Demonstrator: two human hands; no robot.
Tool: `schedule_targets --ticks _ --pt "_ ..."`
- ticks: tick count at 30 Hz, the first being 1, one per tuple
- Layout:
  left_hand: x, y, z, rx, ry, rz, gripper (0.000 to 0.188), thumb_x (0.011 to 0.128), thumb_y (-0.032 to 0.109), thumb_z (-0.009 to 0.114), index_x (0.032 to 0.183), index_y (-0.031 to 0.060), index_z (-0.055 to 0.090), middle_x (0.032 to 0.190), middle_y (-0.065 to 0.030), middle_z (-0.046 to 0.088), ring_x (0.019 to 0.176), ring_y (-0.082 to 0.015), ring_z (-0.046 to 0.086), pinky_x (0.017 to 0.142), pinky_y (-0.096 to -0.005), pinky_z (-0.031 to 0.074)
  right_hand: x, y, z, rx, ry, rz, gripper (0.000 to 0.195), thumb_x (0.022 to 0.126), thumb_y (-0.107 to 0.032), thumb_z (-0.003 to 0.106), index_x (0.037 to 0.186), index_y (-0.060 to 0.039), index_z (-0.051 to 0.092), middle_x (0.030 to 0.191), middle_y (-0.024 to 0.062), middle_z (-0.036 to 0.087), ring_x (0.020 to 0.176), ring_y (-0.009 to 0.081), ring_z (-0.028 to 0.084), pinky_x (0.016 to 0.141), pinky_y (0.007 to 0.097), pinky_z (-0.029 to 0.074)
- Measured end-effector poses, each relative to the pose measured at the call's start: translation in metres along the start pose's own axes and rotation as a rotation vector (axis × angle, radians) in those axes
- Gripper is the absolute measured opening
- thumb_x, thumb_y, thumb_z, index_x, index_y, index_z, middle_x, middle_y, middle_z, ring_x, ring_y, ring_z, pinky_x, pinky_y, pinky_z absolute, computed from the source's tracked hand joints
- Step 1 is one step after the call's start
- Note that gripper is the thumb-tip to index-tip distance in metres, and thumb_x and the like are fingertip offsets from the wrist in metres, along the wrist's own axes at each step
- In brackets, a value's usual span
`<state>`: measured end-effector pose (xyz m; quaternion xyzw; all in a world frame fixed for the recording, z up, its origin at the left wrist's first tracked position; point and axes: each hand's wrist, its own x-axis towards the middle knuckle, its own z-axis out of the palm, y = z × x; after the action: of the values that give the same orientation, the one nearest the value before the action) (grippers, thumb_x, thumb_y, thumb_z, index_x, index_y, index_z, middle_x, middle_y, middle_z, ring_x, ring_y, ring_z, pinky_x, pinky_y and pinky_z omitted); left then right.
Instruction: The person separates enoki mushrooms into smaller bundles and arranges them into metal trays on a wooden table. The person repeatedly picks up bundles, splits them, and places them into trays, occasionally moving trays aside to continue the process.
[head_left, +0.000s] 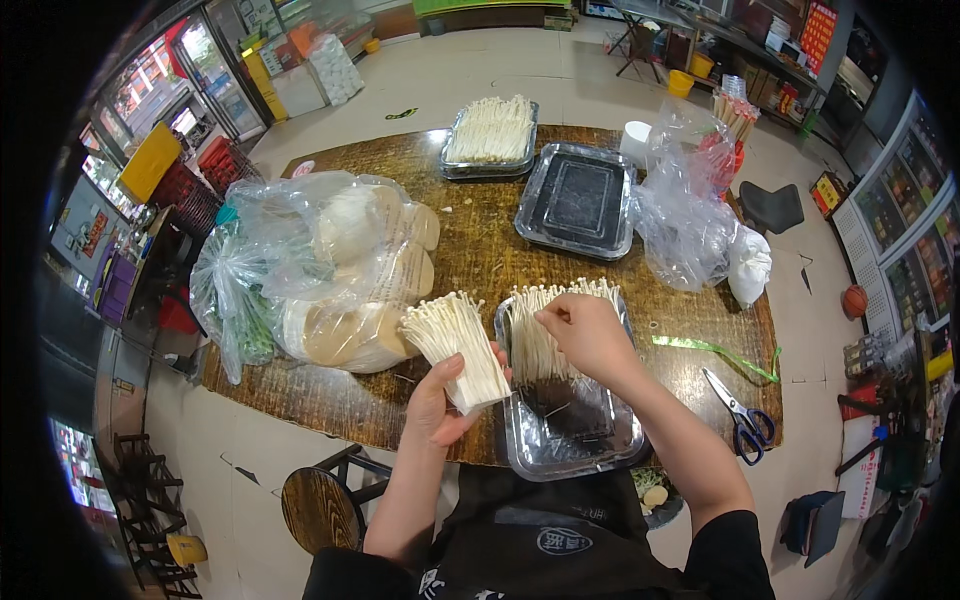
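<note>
My left hand (450, 394) holds a bunch of enoki mushrooms (461, 345), caps pointing up and left. Over the near clear plastic tray (574, 450) is my right hand (589, 330), its fingers bent together beside the enoki laid in the tray's far part (544, 349); whether they pinch a stem cannot be told. The near part of that tray is bare. At the table's far edge, another tray is filled with enoki (491, 131). An empty black-based tray (577, 201) lies right of it.
Bagged mushrooms and round pale goods (360, 285) cover the table's left side, beside bagged greens (240, 292). Scissors (739, 412) and green tape (712, 345) lie at right. Crumpled plastic bags (686, 217) stand behind them. A wooden stool (322, 510) is at lower left.
</note>
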<state>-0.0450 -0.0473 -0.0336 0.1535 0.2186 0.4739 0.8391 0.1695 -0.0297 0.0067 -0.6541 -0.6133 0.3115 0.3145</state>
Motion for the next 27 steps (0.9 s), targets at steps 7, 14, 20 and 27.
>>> schedule_targets --ticks 7,14,20,27 --pt "0.011 -0.006 0.013 0.074 -0.044 -0.053 0.050 0.085 0.011 0.059 0.130 -0.0024 0.042 0.120 -0.0159 0.056 0.109 -0.0286 0.058 0.096 -0.0441 0.046 -0.003 -0.015 0.002 0.399 -0.363 0.042 0.035 0.088 -0.034 0.063 0.088 0.0007 0.069 0.066 0.0064 0.063 0.061 0.0091 0.056 0.056 0.0269 0.044" --pt "0.014 0.000 0.025 0.213 0.030 -0.097 0.048 0.084 0.000 0.058 0.130 -0.0005 0.043 0.120 -0.0126 0.056 0.108 -0.0257 0.058 0.093 -0.0409 0.049 0.001 -0.015 0.004 0.399 -0.288 0.097 0.030 0.083 -0.027 0.068 0.077 0.0021 0.068 0.061 0.0037 0.062 0.056 0.0089 0.055 0.055 0.0263 0.045" --pt "0.014 -0.002 0.028 0.187 0.090 -0.037 0.049 0.084 -0.001 0.057 0.130 -0.0013 0.042 0.121 -0.0144 0.056 0.109 -0.0267 0.058 0.094 -0.0418 0.048 0.001 -0.011 0.005 0.513 -0.242 0.215 0.023 0.085 -0.018 0.065 0.074 0.0012 0.066 0.062 0.0037 0.061 0.055 0.0085 0.055 0.053 0.0232 0.044" --pt "0.012 0.004 0.018 0.073 0.173 0.023 0.060 0.080 0.007 0.060 0.134 -0.0017 0.035 0.121 -0.0219 0.052 0.112 -0.0351 0.054 0.100 -0.0498 0.042 0.005 0.012 0.007 0.813 -0.217 0.314 0.014 0.090 -0.012 0.060 0.087 0.0009 0.065 0.067 0.0022 0.058 0.060 0.0098 0.056 0.059 0.0240 0.049"
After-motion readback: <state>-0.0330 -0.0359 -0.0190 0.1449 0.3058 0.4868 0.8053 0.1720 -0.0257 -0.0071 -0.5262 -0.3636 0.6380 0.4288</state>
